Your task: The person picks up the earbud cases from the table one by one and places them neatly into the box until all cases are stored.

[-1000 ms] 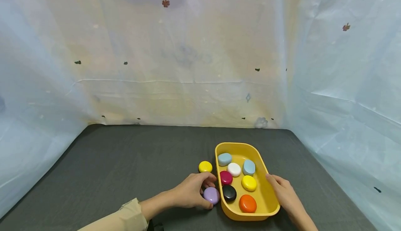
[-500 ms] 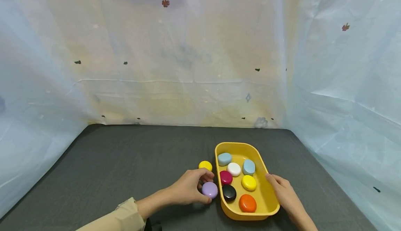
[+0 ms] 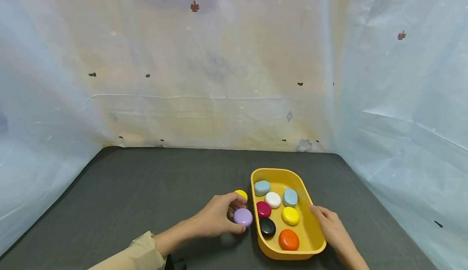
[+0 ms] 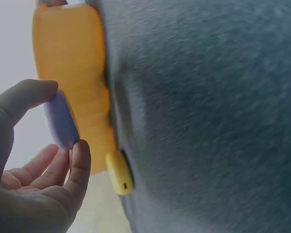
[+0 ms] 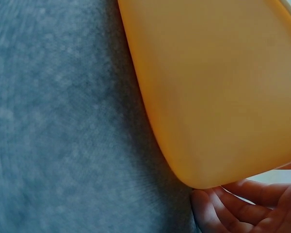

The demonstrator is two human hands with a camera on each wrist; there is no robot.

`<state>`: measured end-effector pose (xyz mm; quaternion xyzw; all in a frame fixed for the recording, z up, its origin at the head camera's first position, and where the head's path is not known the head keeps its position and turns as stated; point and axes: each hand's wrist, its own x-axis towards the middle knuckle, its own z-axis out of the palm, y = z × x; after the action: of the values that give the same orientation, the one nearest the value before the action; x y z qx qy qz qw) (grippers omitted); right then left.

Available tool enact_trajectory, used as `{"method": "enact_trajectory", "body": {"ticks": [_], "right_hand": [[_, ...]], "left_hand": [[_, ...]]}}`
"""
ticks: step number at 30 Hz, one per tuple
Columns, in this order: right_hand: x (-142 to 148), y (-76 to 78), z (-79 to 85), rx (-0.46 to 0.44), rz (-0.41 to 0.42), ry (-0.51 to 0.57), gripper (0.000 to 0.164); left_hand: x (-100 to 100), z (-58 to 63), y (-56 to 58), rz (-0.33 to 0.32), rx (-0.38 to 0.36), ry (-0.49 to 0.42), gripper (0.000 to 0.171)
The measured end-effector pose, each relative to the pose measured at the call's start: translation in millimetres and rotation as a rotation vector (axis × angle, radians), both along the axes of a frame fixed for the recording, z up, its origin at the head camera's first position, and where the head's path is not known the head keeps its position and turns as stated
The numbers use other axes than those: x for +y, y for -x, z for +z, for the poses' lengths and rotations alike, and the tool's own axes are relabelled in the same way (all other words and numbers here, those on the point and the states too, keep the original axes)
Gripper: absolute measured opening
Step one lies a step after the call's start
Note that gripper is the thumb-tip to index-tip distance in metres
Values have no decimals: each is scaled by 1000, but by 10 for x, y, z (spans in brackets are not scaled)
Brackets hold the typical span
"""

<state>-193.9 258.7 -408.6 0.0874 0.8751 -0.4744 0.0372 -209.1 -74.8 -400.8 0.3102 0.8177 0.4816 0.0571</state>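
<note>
My left hand (image 3: 215, 216) pinches a smooth purple pebble-like disc (image 3: 243, 217) between thumb and fingertips, beside the tub's left wall. In the left wrist view the purple disc (image 4: 63, 120) is held on edge, raised off the cloth. A yellow rectangular tub (image 3: 289, 255) with rounded corners stands at the right. My right hand (image 3: 333, 229) grips its right side, thumb at the rim; the right wrist view shows curled fingers against the tub's outer wall (image 5: 218, 97). Behind my left fingers a yellow disc (image 3: 241, 195) lies on the table, partly hidden.
Inside the tub lie an orange disc (image 3: 289, 240), a black disc (image 3: 267, 227), a crimson disc (image 3: 263, 210), another yellow disc (image 3: 290, 216), a white disc (image 3: 272, 199) and two light blue pieces (image 3: 262, 188). Dark cloth (image 3: 128, 197) covers the table; pale sheeting (image 3: 219, 58) surrounds it.
My left hand has lifted the purple disc from the cloth and moved it slightly up and left, covering more of the yellow disc behind. The right hand and tub stay put.
</note>
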Motion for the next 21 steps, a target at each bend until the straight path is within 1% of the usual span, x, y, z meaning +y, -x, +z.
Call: {"method": "enact_trajectory", "body": {"ticks": [6, 9, 16, 21], "right_hand": [[3, -8, -16, -5, 0, 12, 55], [1, -10, -18, -4, -1, 16, 55], [-2, -7, -12, 9, 0, 11, 55], [-4, -8, -7, 15, -1, 6, 55]], "left_hand": [[-40, 137, 10, 48, 51, -11, 50], [-43, 204, 28, 61, 74, -13, 49], [8, 308, 48, 68, 97, -17, 50], [84, 371, 60, 51, 117, -57, 48]]}}
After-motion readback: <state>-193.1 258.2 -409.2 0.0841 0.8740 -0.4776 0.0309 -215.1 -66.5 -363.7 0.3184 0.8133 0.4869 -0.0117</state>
